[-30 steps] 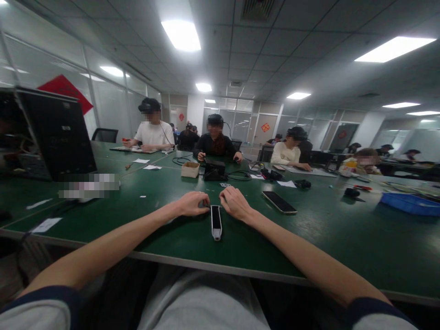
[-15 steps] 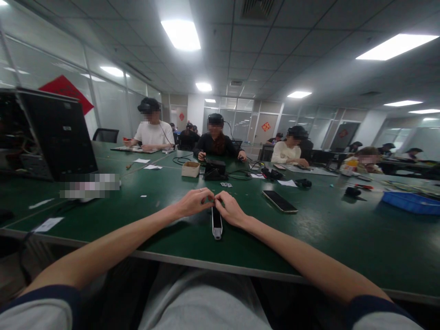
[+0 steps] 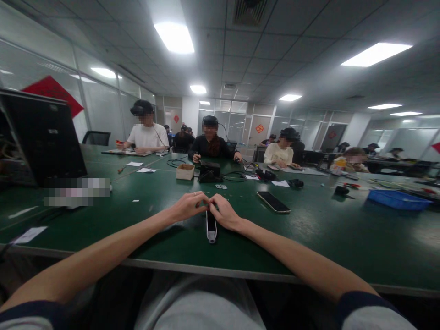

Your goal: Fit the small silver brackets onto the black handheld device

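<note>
A slim, pen-like device with white sides, a dark top and a grey near end lies on the green table, pointing toward me. Over its far end, the fingertips of both hands meet. My left hand is closed in a pinch, a ring on one finger. My right hand is closed too, its thumb and fingers bent down beside the device. Whatever sits between the fingertips is too small and covered to make out. The far part of the device is hidden behind the hands.
To the right lies a black phone; beyond the hands are small metal pieces, a cardboard box and a black device with cables. A blue tray stands far right, a computer case left. Several people sit opposite.
The camera view has turned slightly to the right, so everything shifts left in the picture. Both hands stay together over the far end of the device.
</note>
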The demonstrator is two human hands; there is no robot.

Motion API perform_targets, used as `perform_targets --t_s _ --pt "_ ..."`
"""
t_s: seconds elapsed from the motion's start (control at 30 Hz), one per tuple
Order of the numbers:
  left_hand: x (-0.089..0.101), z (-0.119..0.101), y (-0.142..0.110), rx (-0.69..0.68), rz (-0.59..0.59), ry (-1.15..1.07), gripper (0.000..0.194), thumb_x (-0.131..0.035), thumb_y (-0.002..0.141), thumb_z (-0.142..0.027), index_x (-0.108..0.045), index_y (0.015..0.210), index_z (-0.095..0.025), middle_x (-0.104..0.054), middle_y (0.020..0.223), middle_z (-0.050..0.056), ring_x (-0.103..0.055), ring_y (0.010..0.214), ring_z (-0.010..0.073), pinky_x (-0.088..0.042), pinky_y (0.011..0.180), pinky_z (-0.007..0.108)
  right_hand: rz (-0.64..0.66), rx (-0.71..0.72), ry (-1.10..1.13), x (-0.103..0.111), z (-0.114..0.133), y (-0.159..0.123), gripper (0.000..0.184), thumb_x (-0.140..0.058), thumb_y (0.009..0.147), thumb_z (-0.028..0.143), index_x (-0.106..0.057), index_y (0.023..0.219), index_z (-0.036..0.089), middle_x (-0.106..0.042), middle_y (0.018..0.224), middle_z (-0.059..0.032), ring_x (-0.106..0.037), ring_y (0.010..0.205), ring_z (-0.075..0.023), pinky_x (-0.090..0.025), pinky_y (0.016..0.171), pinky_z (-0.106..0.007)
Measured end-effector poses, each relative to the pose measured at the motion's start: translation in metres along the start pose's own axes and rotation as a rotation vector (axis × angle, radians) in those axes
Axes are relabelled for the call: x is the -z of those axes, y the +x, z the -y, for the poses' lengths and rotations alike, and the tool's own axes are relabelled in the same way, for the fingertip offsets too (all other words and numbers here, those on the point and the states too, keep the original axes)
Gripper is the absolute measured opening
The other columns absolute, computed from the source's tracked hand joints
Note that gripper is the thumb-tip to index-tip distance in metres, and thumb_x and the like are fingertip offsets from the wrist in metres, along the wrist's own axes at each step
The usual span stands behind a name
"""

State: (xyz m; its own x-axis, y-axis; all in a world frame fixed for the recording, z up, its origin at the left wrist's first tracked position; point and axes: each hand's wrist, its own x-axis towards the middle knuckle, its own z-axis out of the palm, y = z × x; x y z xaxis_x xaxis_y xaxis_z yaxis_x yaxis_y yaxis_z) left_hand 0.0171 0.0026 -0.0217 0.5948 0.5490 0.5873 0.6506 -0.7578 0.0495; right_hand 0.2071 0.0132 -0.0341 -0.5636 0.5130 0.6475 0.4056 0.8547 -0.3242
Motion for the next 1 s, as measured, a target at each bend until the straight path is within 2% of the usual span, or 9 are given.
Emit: perform_targets --t_s 0.3,0.5,0.77,0.83,1.0 --pt "0.002 -0.002 -0.001 -0.062 -0.007 -0.025 0.017 -0.048 0.087 -0.029 -0.058 0.093 -0.017 -0.057 0.084 0.001 -0.051 0.063 0.0072 -0.041 0.063 0.018 -0.020 0.010 0.015 -0.003 0.000 -0.001 0.009 -0.040 0.085 0.017 -0.049 0.081 0.017 -0.051 0.082 -0.0034 -0.047 0.078 -0.0154 -0.038 0.074 -0.028" --pt "0.003 -0.001 -0.001 -0.110 -0.018 0.017 0.015 -0.048 0.086 -0.026 -0.058 0.092 -0.017 -0.057 0.079 0.001 -0.050 0.062 0.0073 -0.041 0.061 0.018 -0.024 0.000 0.005 0.000 0.003 -0.002 0.007 -0.043 0.083 0.016 -0.050 0.081 0.017 -0.053 0.082 -0.0038 -0.048 0.080 -0.0158 -0.038 0.075 -0.029" --pt "0.007 0.009 -0.001 -0.010 0.026 0.056 0.013 -0.050 0.079 -0.025 -0.055 0.087 -0.016 -0.053 0.071 -0.002 -0.048 0.059 0.0076 -0.039 0.060 0.019 -0.012 -0.006 -0.113 0.006 0.001 -0.003 0.011 -0.045 0.086 0.022 -0.054 0.085 0.016 -0.055 0.088 -0.0059 -0.046 0.086 -0.0175 -0.035 0.079 -0.031" --pt "0.012 0.014 -0.001 0.035 0.070 0.045 0.013 -0.050 0.077 -0.025 -0.053 0.085 -0.016 -0.053 0.072 -0.002 -0.048 0.060 0.0083 -0.039 0.060 0.019 -0.016 -0.015 -0.158 0.009 -0.004 -0.002 0.013 -0.045 0.086 0.023 -0.055 0.085 0.015 -0.056 0.090 -0.0065 -0.046 0.086 -0.0178 -0.034 0.079 -0.032" --pt "0.018 0.027 -0.004 0.159 0.301 0.020 0.015 -0.053 0.074 -0.028 -0.053 0.083 -0.016 -0.054 0.074 -0.002 -0.049 0.063 0.0106 -0.038 0.059 0.020 0.031 -0.036 -0.266 0.018 -0.025 -0.003 0.016 -0.043 0.087 0.023 -0.056 0.083 0.015 -0.058 0.086 -0.0070 -0.046 0.082 -0.0175 -0.033 0.076 -0.031"
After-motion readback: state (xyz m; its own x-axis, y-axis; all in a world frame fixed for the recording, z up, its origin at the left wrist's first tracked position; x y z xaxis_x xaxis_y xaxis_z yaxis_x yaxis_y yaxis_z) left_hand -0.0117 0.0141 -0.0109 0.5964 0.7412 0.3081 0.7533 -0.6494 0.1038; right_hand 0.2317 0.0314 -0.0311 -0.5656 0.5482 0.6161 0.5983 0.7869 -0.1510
